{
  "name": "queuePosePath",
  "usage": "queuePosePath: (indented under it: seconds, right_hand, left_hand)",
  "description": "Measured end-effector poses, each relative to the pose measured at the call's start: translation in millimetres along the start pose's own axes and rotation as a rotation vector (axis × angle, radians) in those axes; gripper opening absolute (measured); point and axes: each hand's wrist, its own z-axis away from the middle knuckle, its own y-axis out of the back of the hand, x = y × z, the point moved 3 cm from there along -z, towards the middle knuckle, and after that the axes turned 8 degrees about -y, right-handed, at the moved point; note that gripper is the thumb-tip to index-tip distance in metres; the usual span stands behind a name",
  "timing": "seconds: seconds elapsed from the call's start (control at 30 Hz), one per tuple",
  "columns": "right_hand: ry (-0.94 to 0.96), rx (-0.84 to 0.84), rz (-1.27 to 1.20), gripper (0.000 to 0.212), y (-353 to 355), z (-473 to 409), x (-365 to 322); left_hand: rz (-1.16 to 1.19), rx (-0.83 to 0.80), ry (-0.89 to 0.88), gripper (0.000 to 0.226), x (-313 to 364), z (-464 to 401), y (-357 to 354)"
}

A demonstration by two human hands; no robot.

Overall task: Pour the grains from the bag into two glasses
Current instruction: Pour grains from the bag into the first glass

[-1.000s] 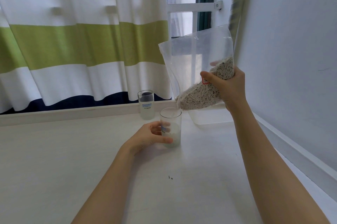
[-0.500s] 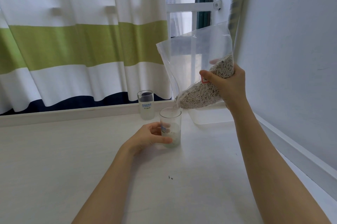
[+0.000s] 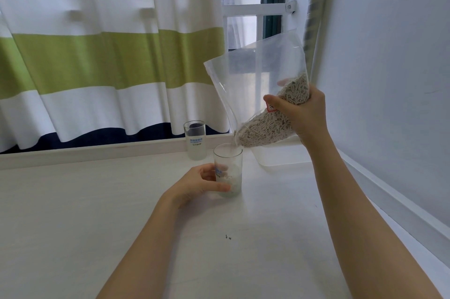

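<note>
Grains (image 3: pixel 264 129) lie heaped in the low corner of a clear plastic bag (image 3: pixel 258 72), which the right hand (image 3: pixel 300 113) holds tilted above the worktop; the thumb presses the front of the bag near a small red label and the other fingers curl round behind it, one fingertip showing through the plastic. From the bag's lowest corner a thin stream falls into the near glass (image 3: pixel 228 169), which stands upright just below and holds a shallow pale layer at its bottom. The left hand (image 3: pixel 199 183) steadies this glass from the left side, thumb across its lower front and fingers curled round the far side, touching the glass wall.

A second glass (image 3: pixel 194 140) stands upright a little behind and to the left, near the raised edge at the back of the worktop, apart from the first; it bears blue print, and whether it holds anything cannot be told. That makes two glasses and one bag. A clear shallow tray (image 3: pixel 280 156) lies behind the right forearm, under the bag.

Nearer the camera, a few dark specks (image 3: pixel 228 237) lie on the pale, lightly grained worktop (image 3: pixel 97 213). A curtain (image 3: pixel 97 55) striped white, green and navy hangs at the back, a window frame shows beside it, and a plain white wall (image 3: pixel 389 55) runs along the right.
</note>
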Motion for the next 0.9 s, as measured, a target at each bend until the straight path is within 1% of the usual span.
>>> queuePosePath:
  seconds: [0.13, 0.27, 0.33, 0.63, 0.8, 0.9]
  right_hand:
    - [-0.006, 0.000, 0.012, 0.036, -0.1, -0.9, 1.3]
    - [-0.017, 0.012, 0.017, 0.038, -0.1, -1.3, 1.7]
    - [-0.022, 0.015, 0.021, 0.041, -0.2, -0.9, 1.8]
    - [-0.037, -0.003, 0.018, 0.037, -0.8, -0.1, 1.8]
    - [-0.039, -0.001, 0.021, 0.038, -1.0, 0.0, 2.1]
    - [-0.040, -0.004, 0.027, 0.039, -0.7, 0.1, 2.3]
  left_hand:
    - [0.003, -0.007, -0.002, 0.058, -2.1, -0.8, 0.6]
    - [0.003, -0.008, -0.006, 0.056, -1.1, -1.1, 0.0]
    - [0.001, -0.014, -0.013, 0.059, -1.3, -0.9, 0.0]
    - [-0.004, -0.032, -0.015, 0.065, -3.0, -1.9, 1.1]
    - [0.011, -0.027, -0.013, 0.056, -1.4, -0.7, 0.0]
    - [0.012, -0.034, -0.022, 0.059, 0.0, 0.0, -0.8]
